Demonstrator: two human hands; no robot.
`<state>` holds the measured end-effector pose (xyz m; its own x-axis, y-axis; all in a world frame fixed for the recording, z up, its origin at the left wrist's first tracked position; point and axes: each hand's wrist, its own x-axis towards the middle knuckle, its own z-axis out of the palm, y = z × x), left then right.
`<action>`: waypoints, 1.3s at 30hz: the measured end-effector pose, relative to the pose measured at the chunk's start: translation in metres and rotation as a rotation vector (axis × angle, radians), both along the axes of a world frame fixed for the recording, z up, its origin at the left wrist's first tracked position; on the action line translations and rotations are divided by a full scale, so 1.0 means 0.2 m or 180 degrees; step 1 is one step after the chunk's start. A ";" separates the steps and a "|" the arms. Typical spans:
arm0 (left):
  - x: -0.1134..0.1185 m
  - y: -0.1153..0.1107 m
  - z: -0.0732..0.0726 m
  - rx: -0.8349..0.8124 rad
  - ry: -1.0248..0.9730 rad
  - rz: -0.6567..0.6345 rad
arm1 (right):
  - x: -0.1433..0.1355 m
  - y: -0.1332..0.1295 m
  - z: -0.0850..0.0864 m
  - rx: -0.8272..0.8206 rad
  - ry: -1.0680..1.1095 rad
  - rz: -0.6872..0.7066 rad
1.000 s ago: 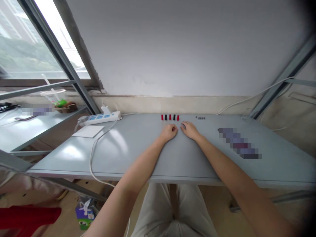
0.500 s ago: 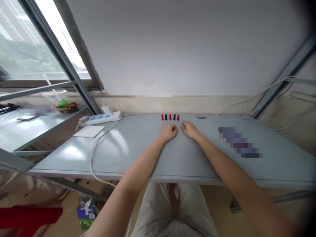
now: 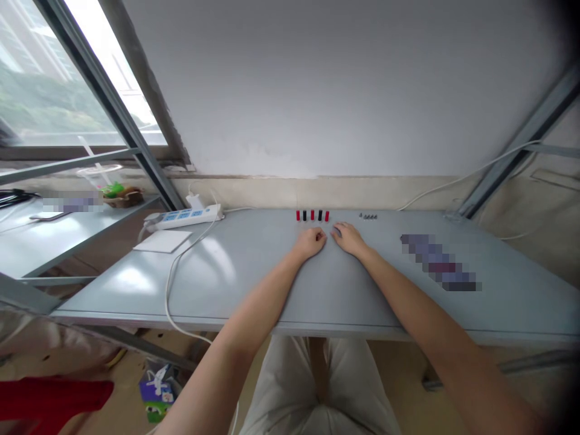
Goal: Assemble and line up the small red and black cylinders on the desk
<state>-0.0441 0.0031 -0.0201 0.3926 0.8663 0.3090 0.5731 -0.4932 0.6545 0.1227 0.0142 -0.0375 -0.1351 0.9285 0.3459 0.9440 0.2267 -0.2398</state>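
Note:
On the grey desk, my left hand [image 3: 310,242] rests with its fingers curled into a loose fist, a dark hollow between them and no object showing. Just to its right lies my right hand [image 3: 348,237], palm down, its fingers stretched forward and the thumb apart, holding nothing I can see. Beyond both hands, a short row of small upright cylinders alternates red and black, among them a red cylinder [image 3: 312,214] and a black cylinder [image 3: 320,215]. Farther right sits a line of several tiny metallic pieces [image 3: 370,217], too small to name. Neither hand touches these things.
A white power strip [image 3: 185,217] and a flat white pad [image 3: 163,241] occupy the desk's left side. One white cable [image 3: 168,290] runs over the front edge. At right lies a blurred-out object [image 3: 439,263]. The wall [image 3: 344,109] stands directly behind the desk.

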 end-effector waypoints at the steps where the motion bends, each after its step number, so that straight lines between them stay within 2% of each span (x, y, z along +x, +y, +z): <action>1: 0.00 0.00 0.00 -0.0020 -0.0038 0.0012 | 0.00 -0.01 0.01 -0.0006 0.0003 -0.0122; 5: -0.01 0.02 0.00 -0.0209 -0.0413 0.0134 | -0.03 0.00 0.04 -0.0127 0.0213 -0.0554; 12: 0.00 0.07 -0.03 -0.0725 -0.1173 0.0352 | -0.05 0.11 0.07 -0.0402 0.0735 -0.0590; 19: 0.01 0.07 -0.03 -0.0923 -0.1394 0.0384 | -0.08 0.16 0.09 -0.0519 0.1040 -0.0672; 26: 0.01 0.05 -0.01 -0.0851 -0.1407 0.0394 | -0.12 0.17 0.09 -0.0493 0.1094 -0.0776; 34: 0.01 0.07 -0.04 -0.0836 -0.1506 0.0376 | -0.13 0.07 0.10 -0.0538 0.1006 -0.0566; 39: 0.00 0.07 -0.03 -0.0659 -0.1714 0.0391 | -0.14 -0.05 0.14 -0.0444 0.0493 -0.0208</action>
